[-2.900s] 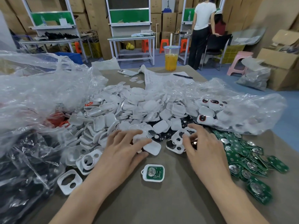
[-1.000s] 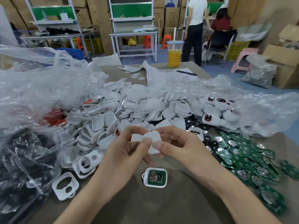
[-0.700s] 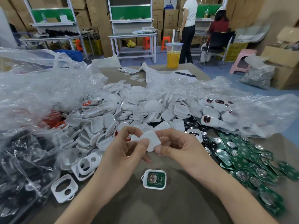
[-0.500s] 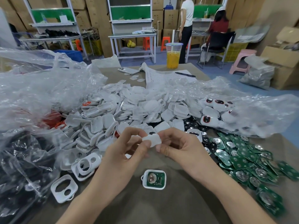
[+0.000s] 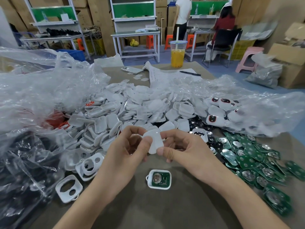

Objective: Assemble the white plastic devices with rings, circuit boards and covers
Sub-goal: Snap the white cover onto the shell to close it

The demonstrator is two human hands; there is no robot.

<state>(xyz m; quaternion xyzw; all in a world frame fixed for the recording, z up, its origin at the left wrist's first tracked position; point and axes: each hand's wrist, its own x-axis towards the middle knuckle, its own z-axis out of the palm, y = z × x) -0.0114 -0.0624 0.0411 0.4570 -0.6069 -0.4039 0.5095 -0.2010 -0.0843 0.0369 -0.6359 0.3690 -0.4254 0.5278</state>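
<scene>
- The left hand and right hand pinch one white cover between thumbs and fingertips, both closed on it above the counter.
- Half a second ago the cover lay flatter and showed less; now it is tilted up, its smooth rounded face toward the camera.
- About three seconds ago both hands lay flat on the white pile; now they are raised in front of it.
- Below the hands the open white shell holding a green circuit board lies on the counter, unmoved.
- Green boards stay heaped at right, white ring frames at left.
</scene>
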